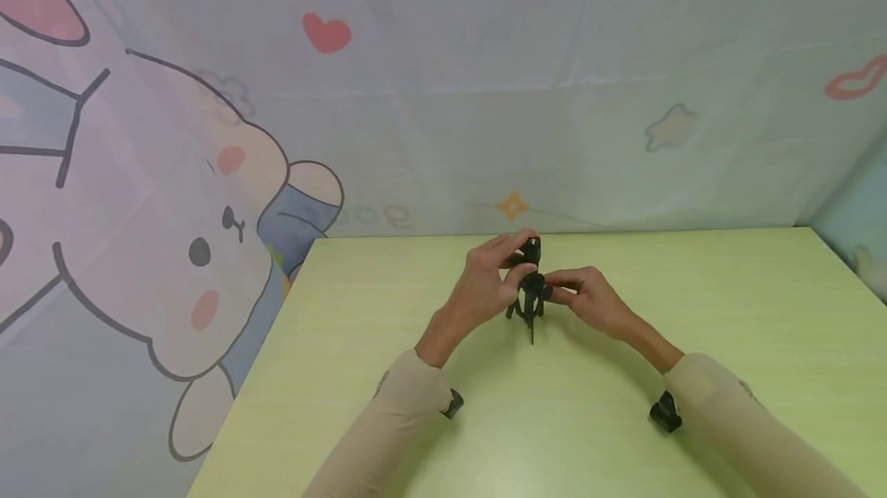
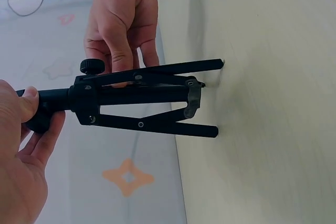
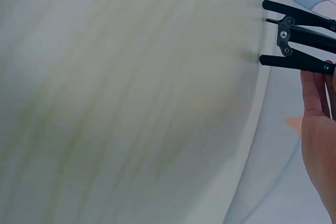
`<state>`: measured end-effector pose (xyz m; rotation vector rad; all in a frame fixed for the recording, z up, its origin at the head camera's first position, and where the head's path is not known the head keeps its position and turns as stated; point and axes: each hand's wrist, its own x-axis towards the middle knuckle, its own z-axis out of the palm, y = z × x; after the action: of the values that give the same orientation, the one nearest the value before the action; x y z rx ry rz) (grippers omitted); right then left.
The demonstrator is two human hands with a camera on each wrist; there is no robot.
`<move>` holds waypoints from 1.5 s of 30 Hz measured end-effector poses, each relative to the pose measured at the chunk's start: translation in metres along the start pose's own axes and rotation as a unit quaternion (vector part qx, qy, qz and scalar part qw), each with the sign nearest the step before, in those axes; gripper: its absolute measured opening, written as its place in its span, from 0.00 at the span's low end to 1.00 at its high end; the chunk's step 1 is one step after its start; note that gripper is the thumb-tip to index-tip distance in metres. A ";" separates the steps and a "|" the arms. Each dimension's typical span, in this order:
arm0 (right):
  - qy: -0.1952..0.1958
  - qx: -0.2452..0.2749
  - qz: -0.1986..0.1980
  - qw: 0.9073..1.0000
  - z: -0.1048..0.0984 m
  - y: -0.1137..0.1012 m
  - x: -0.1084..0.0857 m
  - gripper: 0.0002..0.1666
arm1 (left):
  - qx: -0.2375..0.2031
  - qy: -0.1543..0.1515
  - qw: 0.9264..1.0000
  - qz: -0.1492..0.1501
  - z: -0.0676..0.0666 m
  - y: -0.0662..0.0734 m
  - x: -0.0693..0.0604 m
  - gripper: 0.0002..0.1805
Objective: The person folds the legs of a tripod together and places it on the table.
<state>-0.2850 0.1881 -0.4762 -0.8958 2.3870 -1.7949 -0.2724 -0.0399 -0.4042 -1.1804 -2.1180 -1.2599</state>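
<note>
A small black tripod [image 1: 530,298] is held upright over the pale green table, its legs folded inward. My left hand [image 1: 485,275] grips its top part, thumb and fingers around the head, as the left wrist view [image 2: 23,150] also shows. On the other side, my right hand [image 1: 589,298] pinches at the upper leg area with thumb and fingertips. In the left wrist view a round knob [image 2: 92,66] sticks out beside the right fingers. The right wrist view shows the tripod's lower legs [image 3: 294,64], with the right hand [image 3: 317,145] touching one; the tripod's top lies outside that view.
The table [image 1: 554,421] ends at a hanging cloth [image 1: 443,144] printed with a cartoon rabbit, hearts and stars. Black wrist devices [image 1: 453,404] sit at both sleeves.
</note>
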 end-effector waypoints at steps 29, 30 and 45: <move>0.020 -0.031 0.034 0.999 0.000 -0.003 -0.004 0.12 | -0.014 0.007 0.999 -0.046 0.009 -0.004 -0.008 0.27; 0.024 -0.042 0.033 0.998 0.000 -0.003 -0.004 0.12 | -0.022 0.007 0.998 -0.052 0.009 -0.004 -0.009 0.27; 0.035 -0.101 0.032 0.994 0.005 -0.002 -0.006 0.09 | -0.085 -0.010 0.988 -0.128 0.006 -0.018 -0.030 0.21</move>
<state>-0.2774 0.1856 -0.4776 -0.7718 2.6453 -1.6112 -0.2695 -0.0527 -0.4370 -1.0132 -2.2706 -1.5738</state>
